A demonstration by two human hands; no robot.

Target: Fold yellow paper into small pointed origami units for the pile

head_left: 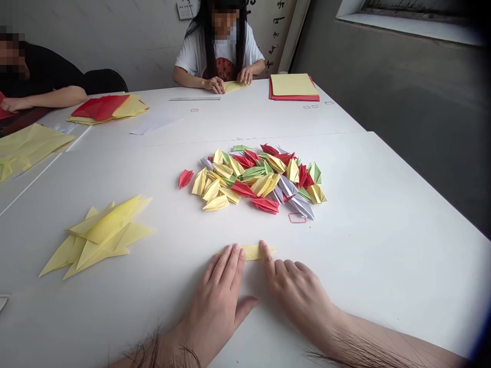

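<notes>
A narrow folded strip of yellow paper [252, 252] lies flat on the white table in front of me. My left hand [221, 294] rests on its left end, fingers stretched flat and the thumb out to the side. On the right end presses the index fingertip of my right hand [293, 283], while its other fingers curl towards the palm; nothing is gripped. Beyond the hands spreads a pile of small folded paper pieces [257, 179] in yellow, red, green and lilac. Several larger folded yellow papers [97, 237] lie stacked to the left.
Across the table a person [220, 56] handles yellow paper beside a ruler [195, 98]. Square yellow and red sheets [293, 86] are stacked at the far right. At the left sit another person [42, 76], a red and yellow paper heap [107, 108] and large yellow sheets [34, 145].
</notes>
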